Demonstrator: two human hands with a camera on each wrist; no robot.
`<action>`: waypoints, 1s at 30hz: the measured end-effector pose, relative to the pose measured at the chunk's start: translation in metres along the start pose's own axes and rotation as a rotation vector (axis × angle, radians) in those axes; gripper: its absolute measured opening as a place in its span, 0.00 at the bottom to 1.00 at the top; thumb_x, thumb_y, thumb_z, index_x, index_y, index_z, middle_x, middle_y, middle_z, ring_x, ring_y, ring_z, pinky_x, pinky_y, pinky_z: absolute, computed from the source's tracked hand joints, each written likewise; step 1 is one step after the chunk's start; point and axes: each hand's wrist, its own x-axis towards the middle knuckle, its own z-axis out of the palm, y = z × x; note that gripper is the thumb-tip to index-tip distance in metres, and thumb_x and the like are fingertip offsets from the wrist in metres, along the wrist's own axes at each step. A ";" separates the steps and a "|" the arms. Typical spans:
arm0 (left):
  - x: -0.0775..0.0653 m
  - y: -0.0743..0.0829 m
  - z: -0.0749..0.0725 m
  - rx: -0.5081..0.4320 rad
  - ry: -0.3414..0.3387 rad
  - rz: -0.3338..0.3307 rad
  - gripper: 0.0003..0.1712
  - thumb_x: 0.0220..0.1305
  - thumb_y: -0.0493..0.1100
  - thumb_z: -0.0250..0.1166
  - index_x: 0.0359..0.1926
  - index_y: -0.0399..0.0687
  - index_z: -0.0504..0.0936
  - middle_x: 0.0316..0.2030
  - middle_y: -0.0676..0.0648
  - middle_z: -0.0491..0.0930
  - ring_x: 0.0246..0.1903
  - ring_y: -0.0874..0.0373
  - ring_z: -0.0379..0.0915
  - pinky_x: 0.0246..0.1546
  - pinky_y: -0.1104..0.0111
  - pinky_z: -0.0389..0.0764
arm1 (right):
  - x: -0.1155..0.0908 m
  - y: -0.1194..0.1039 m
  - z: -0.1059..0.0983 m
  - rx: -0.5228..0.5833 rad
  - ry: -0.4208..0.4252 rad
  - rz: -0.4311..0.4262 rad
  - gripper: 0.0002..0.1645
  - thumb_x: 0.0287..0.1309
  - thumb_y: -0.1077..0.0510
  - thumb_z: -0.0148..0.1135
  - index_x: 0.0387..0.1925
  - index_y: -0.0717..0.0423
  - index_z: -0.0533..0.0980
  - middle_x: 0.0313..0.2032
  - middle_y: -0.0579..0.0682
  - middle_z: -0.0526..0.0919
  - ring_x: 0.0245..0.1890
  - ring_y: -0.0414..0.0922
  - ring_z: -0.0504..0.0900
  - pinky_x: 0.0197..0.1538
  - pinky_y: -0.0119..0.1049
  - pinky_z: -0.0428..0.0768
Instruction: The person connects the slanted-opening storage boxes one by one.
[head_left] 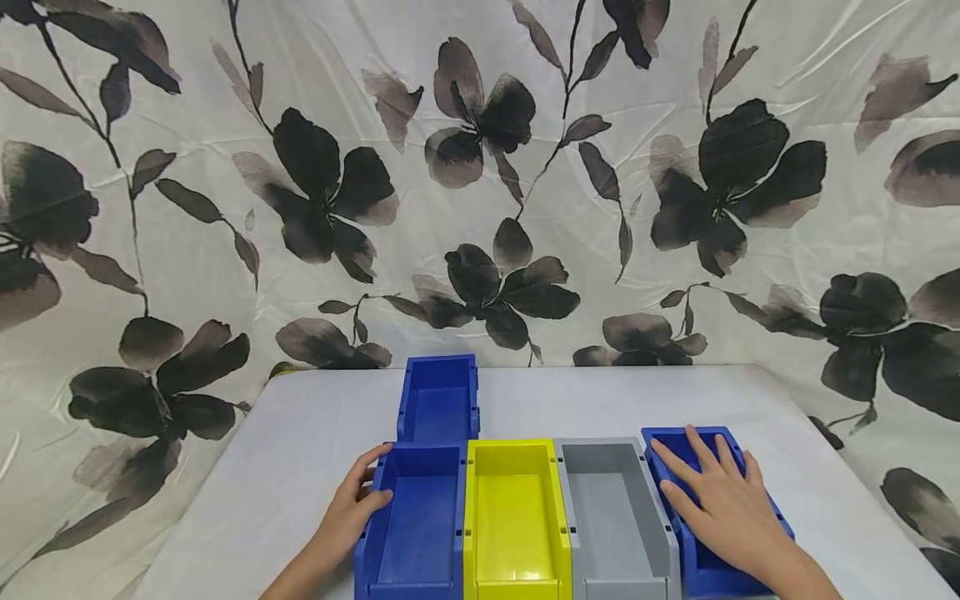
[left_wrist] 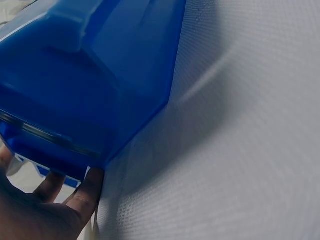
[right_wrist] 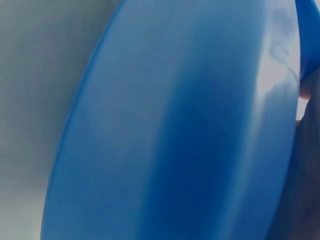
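Note:
In the head view, a row of three bins stands side by side: a blue bin (head_left: 416, 521), a yellow bin (head_left: 519, 517) and a grey bin (head_left: 611, 517). My left hand (head_left: 348, 504) grips the left wall of that blue bin, thumb over the rim and index fingertip by the far corner. Its fingers (left_wrist: 87, 192) show against the blue plastic in the left wrist view. At the right, my right hand (head_left: 726, 504) lies spread over another blue bin (head_left: 708, 571), fingers extended across to its far rim. That bin's wall (right_wrist: 165, 120) fills most of the right wrist view.
One more blue bin (head_left: 438, 400) sits behind the left end of the row. All stand on a white-covered table (head_left: 285, 467). A flower-printed cloth (head_left: 600, 275) hangs behind and along both sides.

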 end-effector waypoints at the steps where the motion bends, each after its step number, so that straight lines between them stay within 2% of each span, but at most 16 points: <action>1: 0.000 0.000 0.000 0.003 -0.001 0.001 0.36 0.61 0.36 0.58 0.68 0.64 0.65 0.53 0.35 0.70 0.45 0.44 0.75 0.38 0.52 0.79 | 0.000 0.000 0.001 0.002 -0.002 0.001 0.36 0.68 0.33 0.44 0.72 0.39 0.62 0.70 0.68 0.54 0.65 0.79 0.47 0.56 0.77 0.36; 9: 0.000 0.000 -0.002 0.014 -0.001 0.014 0.36 0.61 0.35 0.58 0.69 0.61 0.64 0.54 0.34 0.69 0.45 0.43 0.74 0.39 0.52 0.78 | 0.001 -0.001 0.004 0.020 -0.013 0.011 0.36 0.67 0.32 0.45 0.72 0.39 0.62 0.70 0.69 0.54 0.64 0.81 0.42 0.55 0.77 0.36; 17: 0.000 0.001 -0.001 0.011 -0.013 0.033 0.35 0.62 0.35 0.57 0.70 0.59 0.64 0.55 0.34 0.69 0.46 0.42 0.74 0.41 0.53 0.77 | 0.001 0.000 0.006 0.026 -0.030 0.018 0.36 0.67 0.31 0.44 0.72 0.38 0.62 0.70 0.69 0.53 0.64 0.82 0.41 0.55 0.78 0.36; 26: 0.000 0.002 0.000 0.009 -0.010 0.023 0.35 0.62 0.35 0.57 0.69 0.61 0.64 0.55 0.34 0.69 0.45 0.43 0.74 0.40 0.53 0.78 | -0.001 0.001 0.008 0.027 -0.038 0.022 0.36 0.67 0.31 0.43 0.72 0.38 0.62 0.70 0.70 0.54 0.63 0.82 0.42 0.53 0.79 0.38; 30: -0.001 0.003 0.001 -0.011 -0.007 0.021 0.35 0.62 0.34 0.57 0.69 0.59 0.64 0.55 0.34 0.69 0.45 0.43 0.74 0.39 0.52 0.78 | -0.001 0.000 0.008 0.027 -0.042 0.023 0.36 0.67 0.31 0.43 0.72 0.38 0.62 0.70 0.70 0.54 0.63 0.83 0.42 0.52 0.79 0.39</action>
